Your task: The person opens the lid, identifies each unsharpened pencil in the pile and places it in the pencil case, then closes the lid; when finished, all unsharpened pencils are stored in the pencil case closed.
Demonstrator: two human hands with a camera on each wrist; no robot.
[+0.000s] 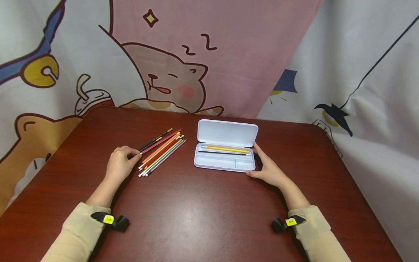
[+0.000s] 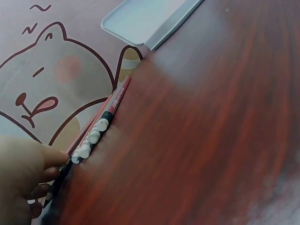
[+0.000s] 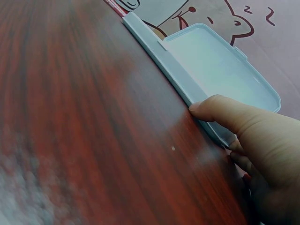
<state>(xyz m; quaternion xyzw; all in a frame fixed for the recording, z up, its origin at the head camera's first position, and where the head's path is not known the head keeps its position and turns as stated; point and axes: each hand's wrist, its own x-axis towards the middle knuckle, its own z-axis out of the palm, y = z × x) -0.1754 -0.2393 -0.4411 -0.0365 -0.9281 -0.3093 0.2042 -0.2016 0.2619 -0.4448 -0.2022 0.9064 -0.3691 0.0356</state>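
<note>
At the left, my left hand point(image 1: 122, 162) pinches the near end of a dark pink pencil point(image 1: 160, 141) between thumb and fingertips. That pencil lies beside a loose bundle of colored pencils point(image 1: 162, 154) and a couple of black pencils point(image 1: 154, 140), all slanting up to the right. In the left wrist view, white-tipped pencil ends point(image 2: 93, 136) sit close to the fingers. My right hand point(image 1: 270, 169) grips the right end of a white pencil case point(image 1: 214, 164), its thumb point(image 3: 211, 108) on the front edge. The lid is raised; inside lie a yellow pencil point(image 1: 226, 149) and a black pencil point(image 1: 224, 153).
Everything rests on a dark red-brown wooden table point(image 1: 190, 218). Behind its far edge hangs a cartoon-printed cloth point(image 1: 242, 47). The case has a small divider point(image 1: 235, 163) in its front compartment. Both wrists carry black camera straps over beige sleeves point(image 1: 75, 229).
</note>
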